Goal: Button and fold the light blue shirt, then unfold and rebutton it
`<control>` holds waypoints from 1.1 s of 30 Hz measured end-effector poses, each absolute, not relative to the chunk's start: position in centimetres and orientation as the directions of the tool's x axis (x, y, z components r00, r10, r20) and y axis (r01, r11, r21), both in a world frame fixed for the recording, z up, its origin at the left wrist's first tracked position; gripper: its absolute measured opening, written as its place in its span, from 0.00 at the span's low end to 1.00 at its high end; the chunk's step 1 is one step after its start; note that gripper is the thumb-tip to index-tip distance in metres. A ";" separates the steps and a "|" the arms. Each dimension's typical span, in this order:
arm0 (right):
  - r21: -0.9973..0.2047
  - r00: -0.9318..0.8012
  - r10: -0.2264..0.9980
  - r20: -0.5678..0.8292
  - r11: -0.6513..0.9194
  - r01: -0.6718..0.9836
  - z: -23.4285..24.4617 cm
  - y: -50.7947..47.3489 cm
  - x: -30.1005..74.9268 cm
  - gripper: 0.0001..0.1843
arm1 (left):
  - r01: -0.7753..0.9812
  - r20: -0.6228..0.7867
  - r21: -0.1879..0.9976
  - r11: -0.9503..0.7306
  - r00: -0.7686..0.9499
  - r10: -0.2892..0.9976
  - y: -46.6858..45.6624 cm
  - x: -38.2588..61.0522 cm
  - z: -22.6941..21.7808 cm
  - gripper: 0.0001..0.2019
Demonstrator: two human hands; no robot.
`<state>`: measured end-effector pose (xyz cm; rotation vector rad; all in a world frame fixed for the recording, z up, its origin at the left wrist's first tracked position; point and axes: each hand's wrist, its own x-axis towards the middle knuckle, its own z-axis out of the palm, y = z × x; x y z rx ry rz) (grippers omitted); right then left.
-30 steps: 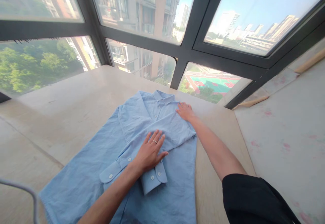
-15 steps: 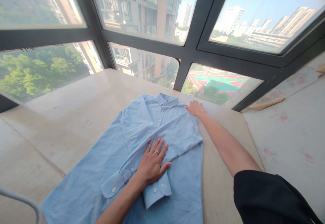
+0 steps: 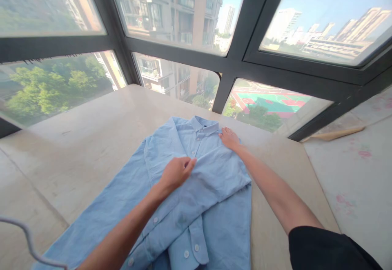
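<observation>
A light blue button-up shirt (image 3: 214, 172) lies front up, collar toward the window, with both sleeves folded across its front. My left hand (image 3: 177, 172) is closed in a pinch at the upper edge of the sleeve that crosses the chest. The fabric between its fingertips is mostly hidden. My right hand (image 3: 229, 138) rests flat on the shoulder beside the collar, fingers stretched out. A buttoned cuff (image 3: 191, 250) shows at the lower middle of the shirt.
The shirt lies on a pale stone window ledge (image 3: 101, 139). Dark window frames (image 3: 180, 55) border it behind. At the lower left a white cable (image 3: 29, 237) curves near the shirt's hem. A flower-patterned wall (image 3: 352, 172) stands on the right.
My left hand has gone from lying flat on the sleeves to a pinch farther up the chest. My right hand stays at the shoulder, slightly closer to the collar. The view has shifted a little.
</observation>
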<state>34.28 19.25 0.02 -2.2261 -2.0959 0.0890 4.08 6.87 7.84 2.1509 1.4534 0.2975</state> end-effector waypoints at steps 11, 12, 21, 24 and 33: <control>-0.188 -0.182 0.841 0.510 0.315 0.930 3.5 19.4 28.1 0.18 | 0.993 -0.091 0.121 -0.003 0.014 0.996 25.9 0.4 4.7 0.28; -0.175 -0.278 0.825 0.492 0.406 0.897 4.0 20.1 26.4 0.18 | 0.991 -0.065 0.131 0.012 -0.003 0.998 26.3 0.0 4.4 0.27; -0.145 -0.459 0.862 0.214 0.493 0.858 2.5 26.3 16.5 0.19 | 0.914 0.066 0.113 -0.390 0.384 0.921 31.4 0.0 3.9 0.20; -0.108 -0.468 0.849 0.246 0.504 0.857 0.5 25.9 16.6 0.19 | 0.905 -0.050 0.081 -0.419 0.423 0.905 32.7 -0.2 4.3 0.18; -0.137 -0.431 0.847 0.311 0.489 0.862 -0.8 24.1 17.0 0.21 | 0.939 -0.150 0.023 -0.344 0.344 0.927 33.7 -2.0 6.1 0.10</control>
